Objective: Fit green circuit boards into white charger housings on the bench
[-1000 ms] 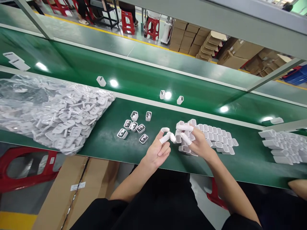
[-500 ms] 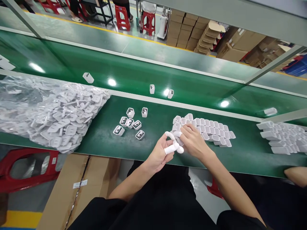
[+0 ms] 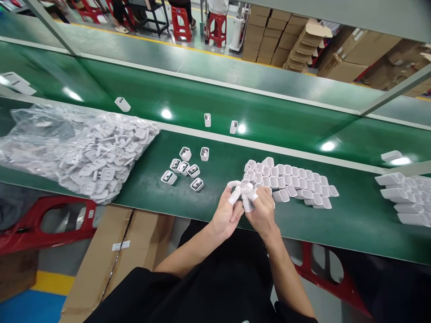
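Observation:
My left hand (image 3: 226,213) and my right hand (image 3: 263,210) meet over the near edge of the green table, white finger cots on several fingertips. Both are closed round a small white plastic part (image 3: 247,186), mostly hidden by the fingers; its exact kind I cannot make out. Just beyond and to the right of my right hand, white open-topped plastic housings (image 3: 296,181) stand packed in rows. Left of my hands are several similar housings (image 3: 193,170) with dark and metallic pieces inside. A clear plastic bag (image 3: 97,154) full of flat white plastic parts lies further left.
Beyond a pale rail (image 3: 269,151), a green conveyor surface (image 3: 182,101) carries a few white housings (image 3: 207,120). More housings (image 3: 404,197) are stacked at the right. A cardboard box (image 3: 111,255) and red stools (image 3: 50,224) stand below the table edge. People sit in the background.
My right hand has drawn in, its fingers now lower and facing my left hand round the white part. The view has shifted slightly. The co-worker's arm at the right edge is out of view.

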`<state>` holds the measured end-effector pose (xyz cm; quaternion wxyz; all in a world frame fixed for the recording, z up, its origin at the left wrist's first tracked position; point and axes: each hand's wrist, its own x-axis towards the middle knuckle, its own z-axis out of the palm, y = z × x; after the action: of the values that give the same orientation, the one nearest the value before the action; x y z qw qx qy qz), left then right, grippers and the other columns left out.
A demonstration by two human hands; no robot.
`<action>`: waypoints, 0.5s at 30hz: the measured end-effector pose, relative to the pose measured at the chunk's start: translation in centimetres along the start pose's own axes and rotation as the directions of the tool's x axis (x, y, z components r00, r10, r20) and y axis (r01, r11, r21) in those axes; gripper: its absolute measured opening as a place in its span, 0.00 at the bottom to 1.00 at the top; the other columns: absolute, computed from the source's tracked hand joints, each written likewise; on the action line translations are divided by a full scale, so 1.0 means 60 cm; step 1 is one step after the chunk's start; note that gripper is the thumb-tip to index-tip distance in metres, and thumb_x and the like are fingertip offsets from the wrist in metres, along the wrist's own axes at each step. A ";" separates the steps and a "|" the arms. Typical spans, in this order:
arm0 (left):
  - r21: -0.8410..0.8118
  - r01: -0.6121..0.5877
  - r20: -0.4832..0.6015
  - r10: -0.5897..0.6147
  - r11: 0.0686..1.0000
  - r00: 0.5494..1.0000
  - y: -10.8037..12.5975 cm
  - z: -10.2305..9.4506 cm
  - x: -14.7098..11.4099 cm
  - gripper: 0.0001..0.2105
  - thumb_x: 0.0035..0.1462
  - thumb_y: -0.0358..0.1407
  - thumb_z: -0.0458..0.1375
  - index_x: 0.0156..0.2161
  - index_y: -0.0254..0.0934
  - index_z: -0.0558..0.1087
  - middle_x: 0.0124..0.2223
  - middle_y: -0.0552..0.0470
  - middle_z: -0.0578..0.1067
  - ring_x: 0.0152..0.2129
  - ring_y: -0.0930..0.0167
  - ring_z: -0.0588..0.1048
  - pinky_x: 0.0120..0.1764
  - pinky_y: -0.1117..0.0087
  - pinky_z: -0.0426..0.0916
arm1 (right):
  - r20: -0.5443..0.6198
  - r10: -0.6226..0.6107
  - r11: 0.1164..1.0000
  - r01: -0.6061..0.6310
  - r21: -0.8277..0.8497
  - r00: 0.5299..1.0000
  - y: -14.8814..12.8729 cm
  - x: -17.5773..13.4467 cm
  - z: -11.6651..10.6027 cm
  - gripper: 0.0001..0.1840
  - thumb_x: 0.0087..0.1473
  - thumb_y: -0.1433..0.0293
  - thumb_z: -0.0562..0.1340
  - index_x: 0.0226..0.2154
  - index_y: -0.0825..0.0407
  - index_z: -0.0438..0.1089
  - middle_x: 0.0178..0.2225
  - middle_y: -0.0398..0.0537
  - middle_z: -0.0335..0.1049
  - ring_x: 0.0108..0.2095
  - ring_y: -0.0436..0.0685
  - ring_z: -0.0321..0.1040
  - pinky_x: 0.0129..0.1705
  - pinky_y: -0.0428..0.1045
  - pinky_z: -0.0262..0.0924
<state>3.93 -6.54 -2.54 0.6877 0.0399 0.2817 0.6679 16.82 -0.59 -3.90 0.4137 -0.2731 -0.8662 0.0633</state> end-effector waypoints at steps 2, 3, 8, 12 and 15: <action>0.010 0.013 -0.015 -0.013 1.000 1.000 0.005 -0.004 -0.005 0.19 0.61 0.44 0.78 0.49 0.40 0.76 0.22 0.67 0.68 0.10 0.84 0.52 0.17 0.77 0.44 | 0.035 -0.041 0.998 0.039 0.052 0.999 0.003 0.003 -0.001 0.12 0.68 0.81 0.66 0.42 0.47 0.70 0.31 0.44 0.67 0.34 0.59 0.61 0.41 0.56 0.59; 0.013 0.022 -0.028 -0.021 1.000 0.999 0.011 -0.007 -0.008 0.18 0.62 0.42 0.77 0.50 0.40 0.77 0.21 0.66 0.67 0.10 0.84 0.51 0.17 0.77 0.44 | 0.058 -0.060 0.995 0.055 0.082 0.997 0.002 0.003 -0.002 0.12 0.68 0.80 0.65 0.40 0.47 0.69 0.31 0.43 0.66 0.34 0.59 0.61 0.41 0.56 0.60; -0.018 -0.096 -0.101 0.094 0.995 0.990 0.074 -0.011 -0.039 0.09 0.70 0.34 0.69 0.51 0.42 0.76 0.30 0.62 0.77 0.11 0.84 0.50 0.17 0.76 0.44 | 0.238 -0.161 0.946 0.081 0.315 0.958 -0.031 -0.017 -0.003 0.15 0.70 0.78 0.63 0.34 0.45 0.62 0.28 0.38 0.64 0.29 0.54 0.59 0.40 0.53 0.65; 0.099 -0.223 -0.081 0.231 0.970 0.970 0.102 0.015 -0.076 0.10 0.69 0.37 0.71 0.49 0.42 0.75 0.33 0.61 0.79 0.11 0.86 0.53 0.17 0.78 0.47 | 0.193 -0.023 0.909 -0.060 0.414 0.981 -0.044 -0.036 -0.014 0.13 0.71 0.79 0.62 0.37 0.45 0.66 0.29 0.39 0.69 0.30 0.54 0.63 0.39 0.53 0.63; 0.199 -0.225 -0.084 0.245 0.954 0.966 0.072 0.033 -0.094 0.16 0.66 0.40 0.74 0.51 0.41 0.74 0.37 0.60 0.80 0.11 0.88 0.56 0.16 0.79 0.46 | 0.116 0.123 0.904 -0.160 0.396 0.986 -0.032 -0.031 -0.020 0.07 0.73 0.76 0.62 0.46 0.46 0.71 0.35 0.44 0.73 0.35 0.57 0.68 0.41 0.56 0.62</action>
<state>1.20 -10.75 2.86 0.5803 0.1015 0.3735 0.7166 17.86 -3.31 -3.73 0.4168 -0.2408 -0.8297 0.2825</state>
